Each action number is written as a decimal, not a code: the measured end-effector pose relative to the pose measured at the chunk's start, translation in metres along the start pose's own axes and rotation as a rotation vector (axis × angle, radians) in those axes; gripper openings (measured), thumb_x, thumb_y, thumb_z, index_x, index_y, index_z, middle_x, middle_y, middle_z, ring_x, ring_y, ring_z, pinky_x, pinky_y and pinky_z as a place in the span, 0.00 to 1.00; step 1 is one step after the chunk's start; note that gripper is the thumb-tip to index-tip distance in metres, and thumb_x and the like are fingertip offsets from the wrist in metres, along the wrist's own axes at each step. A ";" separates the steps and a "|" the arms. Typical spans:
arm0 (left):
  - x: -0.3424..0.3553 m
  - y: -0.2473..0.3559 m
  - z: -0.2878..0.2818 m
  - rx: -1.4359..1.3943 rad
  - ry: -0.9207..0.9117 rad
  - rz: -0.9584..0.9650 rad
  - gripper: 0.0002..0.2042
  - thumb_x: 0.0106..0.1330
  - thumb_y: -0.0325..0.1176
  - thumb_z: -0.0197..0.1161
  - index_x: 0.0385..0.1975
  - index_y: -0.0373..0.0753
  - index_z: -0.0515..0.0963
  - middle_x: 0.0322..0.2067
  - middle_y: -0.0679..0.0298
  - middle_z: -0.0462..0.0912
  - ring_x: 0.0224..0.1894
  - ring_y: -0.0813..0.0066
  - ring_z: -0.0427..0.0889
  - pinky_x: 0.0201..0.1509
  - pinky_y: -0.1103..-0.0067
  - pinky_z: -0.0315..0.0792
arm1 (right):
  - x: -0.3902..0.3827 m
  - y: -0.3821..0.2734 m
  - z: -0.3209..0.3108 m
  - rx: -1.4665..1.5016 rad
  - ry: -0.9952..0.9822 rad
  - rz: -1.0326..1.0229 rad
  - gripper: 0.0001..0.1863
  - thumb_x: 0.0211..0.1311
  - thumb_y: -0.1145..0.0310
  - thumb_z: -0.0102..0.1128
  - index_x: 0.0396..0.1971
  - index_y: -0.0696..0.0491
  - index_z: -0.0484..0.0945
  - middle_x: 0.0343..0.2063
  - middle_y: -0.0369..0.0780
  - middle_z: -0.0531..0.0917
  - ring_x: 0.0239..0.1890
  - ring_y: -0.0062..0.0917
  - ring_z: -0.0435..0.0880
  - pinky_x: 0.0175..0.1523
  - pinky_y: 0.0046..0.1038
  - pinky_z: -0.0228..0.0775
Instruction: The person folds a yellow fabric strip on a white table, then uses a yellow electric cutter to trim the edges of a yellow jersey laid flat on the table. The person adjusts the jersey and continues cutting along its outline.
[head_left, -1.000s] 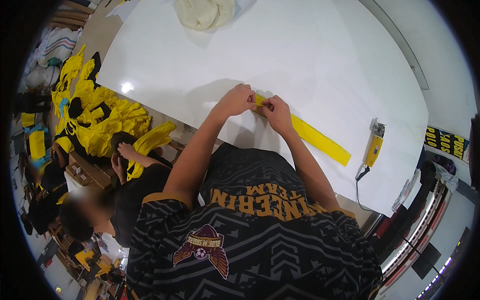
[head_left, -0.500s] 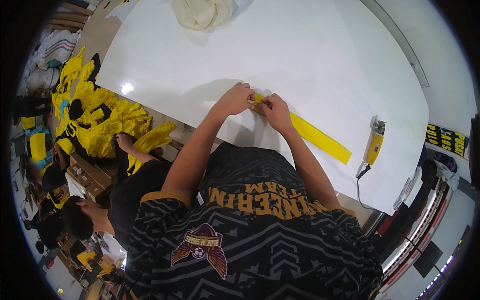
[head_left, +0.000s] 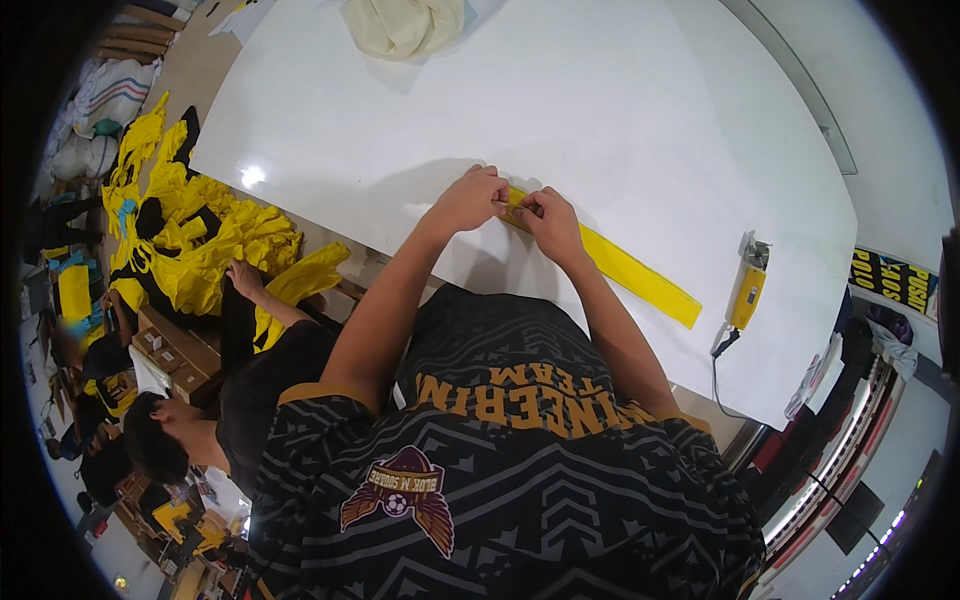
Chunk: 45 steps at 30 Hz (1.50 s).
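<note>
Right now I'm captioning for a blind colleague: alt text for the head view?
Left hand and right hand hold a yellow strip near its left end on a white table. A yellow corded tool lies farther right; at left, a co-worker is near heaped yellow cloth.

Yellow strip (head_left: 645, 281) on white worktop (head_left: 640, 110) — cream cloth (head_left: 403, 25) past eleven o'clock, black shirt (head_left: 535, 475) with grey zigzags at six.

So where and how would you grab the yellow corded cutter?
Probably around the middle of its yellow body, right hand coming from above and the near, cord end. The cutter lies on the white table with its metal head pointing away from the person and the cord leaving the near end; the long, slim body between them suits a wrap grip.
</note>
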<state>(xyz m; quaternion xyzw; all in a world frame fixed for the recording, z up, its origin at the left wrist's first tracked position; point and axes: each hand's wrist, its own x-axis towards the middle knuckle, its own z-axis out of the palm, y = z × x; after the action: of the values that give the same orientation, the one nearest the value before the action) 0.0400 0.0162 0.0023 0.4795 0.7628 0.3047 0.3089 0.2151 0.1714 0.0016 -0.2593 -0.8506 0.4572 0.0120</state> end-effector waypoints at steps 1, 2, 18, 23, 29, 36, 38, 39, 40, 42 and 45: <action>0.000 -0.004 0.002 -0.005 0.012 0.004 0.07 0.68 0.33 0.74 0.39 0.38 0.85 0.42 0.59 0.83 0.52 0.53 0.79 0.59 0.62 0.77 | 0.000 -0.001 0.000 0.004 0.000 0.000 0.12 0.67 0.65 0.76 0.44 0.58 0.91 0.42 0.48 0.87 0.46 0.44 0.89 0.53 0.44 0.80; 0.001 -0.004 0.002 0.003 0.001 -0.004 0.07 0.68 0.33 0.73 0.39 0.38 0.86 0.43 0.59 0.84 0.53 0.53 0.80 0.60 0.62 0.78 | 0.000 -0.001 0.000 0.007 0.002 0.003 0.12 0.67 0.65 0.76 0.43 0.58 0.91 0.41 0.48 0.87 0.45 0.44 0.89 0.53 0.44 0.80; 0.003 -0.005 0.006 0.003 0.006 -0.010 0.06 0.69 0.32 0.72 0.40 0.39 0.85 0.41 0.59 0.83 0.53 0.52 0.79 0.60 0.61 0.76 | -0.002 -0.005 -0.001 -0.050 0.004 -0.026 0.16 0.63 0.59 0.83 0.41 0.57 0.92 0.40 0.46 0.87 0.42 0.42 0.88 0.50 0.44 0.80; 0.002 0.001 -0.001 0.023 -0.013 -0.009 0.06 0.65 0.31 0.72 0.39 0.39 0.87 0.43 0.58 0.85 0.53 0.52 0.81 0.62 0.61 0.79 | -0.002 -0.007 -0.002 -0.020 -0.001 0.018 0.16 0.63 0.60 0.82 0.41 0.57 0.92 0.40 0.47 0.87 0.42 0.42 0.88 0.50 0.43 0.81; 0.004 -0.006 0.002 0.029 -0.008 0.002 0.06 0.66 0.31 0.72 0.40 0.39 0.87 0.44 0.58 0.86 0.54 0.52 0.81 0.62 0.61 0.79 | -0.003 -0.002 0.001 -0.036 0.039 -0.037 0.13 0.63 0.68 0.80 0.44 0.59 0.91 0.38 0.42 0.87 0.37 0.31 0.87 0.48 0.35 0.81; 0.003 -0.004 0.004 -0.018 0.018 0.023 0.06 0.66 0.31 0.75 0.38 0.39 0.85 0.40 0.59 0.83 0.51 0.52 0.79 0.58 0.62 0.76 | -0.003 -0.009 0.000 -0.040 0.035 -0.002 0.12 0.64 0.65 0.78 0.41 0.57 0.92 0.40 0.47 0.89 0.43 0.43 0.89 0.51 0.43 0.82; 0.002 -0.002 0.001 -0.024 0.005 0.025 0.06 0.67 0.31 0.75 0.38 0.39 0.85 0.40 0.59 0.83 0.51 0.53 0.79 0.58 0.62 0.76 | -0.004 -0.014 -0.004 -0.038 0.021 0.027 0.12 0.64 0.64 0.78 0.41 0.57 0.92 0.40 0.47 0.89 0.42 0.43 0.90 0.51 0.44 0.81; 0.001 -0.002 0.001 -0.020 0.002 0.022 0.06 0.67 0.31 0.75 0.38 0.39 0.85 0.40 0.59 0.83 0.51 0.53 0.79 0.58 0.62 0.76 | -0.004 -0.017 -0.005 -0.037 0.013 0.040 0.13 0.64 0.64 0.79 0.41 0.57 0.92 0.40 0.47 0.89 0.42 0.43 0.90 0.51 0.44 0.81; 0.000 -0.002 0.000 -0.017 -0.001 0.020 0.06 0.67 0.31 0.75 0.38 0.39 0.85 0.40 0.59 0.83 0.51 0.53 0.79 0.58 0.62 0.76 | -0.003 -0.014 -0.003 -0.026 0.021 0.030 0.13 0.64 0.63 0.79 0.41 0.57 0.92 0.40 0.47 0.89 0.42 0.43 0.90 0.51 0.44 0.81; 0.002 -0.007 0.003 -0.002 0.016 0.021 0.06 0.68 0.31 0.74 0.38 0.38 0.85 0.40 0.59 0.83 0.51 0.53 0.79 0.58 0.62 0.76 | -0.001 -0.010 0.000 -0.005 0.039 0.011 0.15 0.63 0.61 0.81 0.40 0.57 0.92 0.40 0.47 0.89 0.42 0.42 0.90 0.50 0.44 0.81; 0.002 -0.006 0.004 0.000 0.022 0.013 0.06 0.68 0.31 0.74 0.38 0.38 0.85 0.40 0.59 0.83 0.51 0.53 0.79 0.58 0.62 0.76 | -0.004 -0.013 -0.002 -0.024 0.023 0.016 0.16 0.62 0.60 0.83 0.40 0.57 0.92 0.40 0.47 0.89 0.42 0.42 0.90 0.50 0.44 0.81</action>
<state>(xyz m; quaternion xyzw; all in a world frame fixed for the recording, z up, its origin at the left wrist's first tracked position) 0.0390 0.0170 -0.0052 0.4809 0.7629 0.3120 0.2988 0.2138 0.1650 0.0141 -0.2716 -0.8538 0.4440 0.0147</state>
